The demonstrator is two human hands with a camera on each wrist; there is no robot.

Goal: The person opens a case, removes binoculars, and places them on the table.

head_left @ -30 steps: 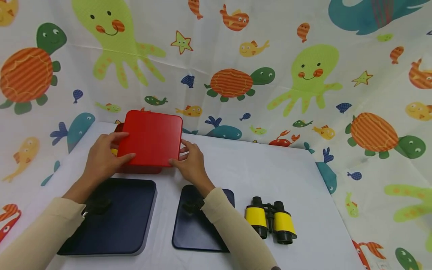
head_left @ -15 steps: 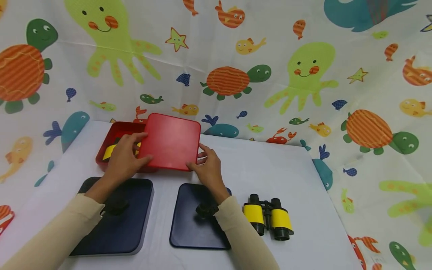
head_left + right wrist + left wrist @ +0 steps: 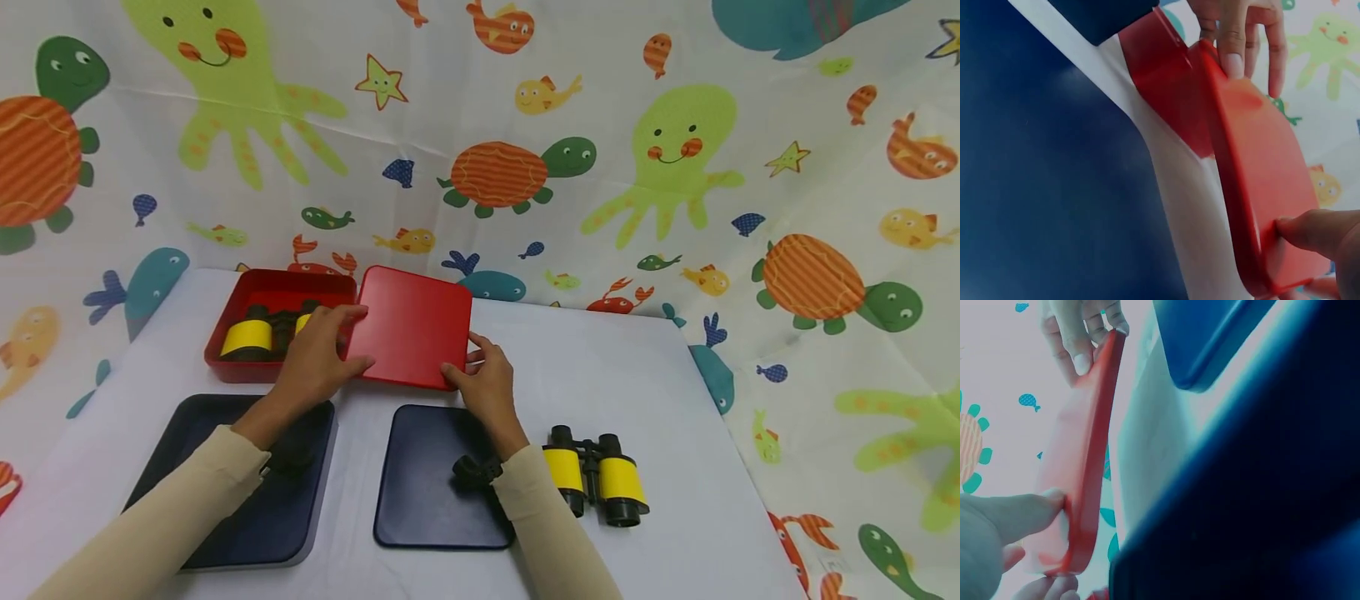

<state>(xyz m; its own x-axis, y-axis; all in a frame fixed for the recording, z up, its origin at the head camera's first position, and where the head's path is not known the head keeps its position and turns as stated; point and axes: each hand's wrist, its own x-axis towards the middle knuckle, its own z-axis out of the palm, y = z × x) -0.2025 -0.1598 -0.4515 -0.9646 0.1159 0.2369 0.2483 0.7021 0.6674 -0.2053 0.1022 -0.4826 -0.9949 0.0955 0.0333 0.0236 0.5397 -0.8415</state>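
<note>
Both hands hold a red lid [image 3: 414, 327] up, tilted, to the right of the red box [image 3: 225, 337]. My left hand [image 3: 318, 354] pinches its left edge, thumb on top and fingers beneath. On the opposite edge, my right hand [image 3: 487, 383] grips it the same way; the thumb [image 3: 1310, 231] presses the top face in the right wrist view. Inside the uncovered box lies a pair of yellow and black binoculars [image 3: 249, 336], partly hidden behind my left hand. The lid's deep rim [image 3: 1094, 481] shows edge-on in the left wrist view.
A dark blue lidded box [image 3: 300, 500] sits front left, under my left forearm. Right of it lies a flat dark blue lid [image 3: 427, 508], partly under my right arm. Another pair of binoculars [image 3: 621, 479] rests at the right on the white table [image 3: 675, 392]. A patterned curtain [image 3: 420, 142] hangs behind.
The red lid has come off the top of the red box and moved right in both hands, uncovering the binoculars inside. The view has shifted slightly too.
</note>
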